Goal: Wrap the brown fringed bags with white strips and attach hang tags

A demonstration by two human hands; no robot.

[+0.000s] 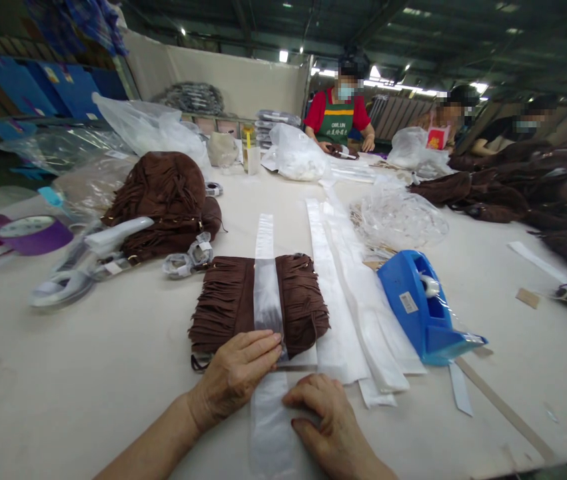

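Note:
A brown fringed suede bag (228,300) lies flat on the table in front of me. A clear plastic strip (266,293) runs lengthwise over its middle and hangs down toward me. My left hand (236,377) rests on the bag's near edge, fingers together, pressing the strip down. My right hand (330,420) lies just right of the strip's near end, fingers curled, touching the plastic at the table surface.
A blue tape dispenser (423,310) stands right of the bag beside several clear plastic strips (348,287). More brown fringed bags (163,200) lie at the left and far right. Purple tape roll (38,233) at left. Three people work at the far end.

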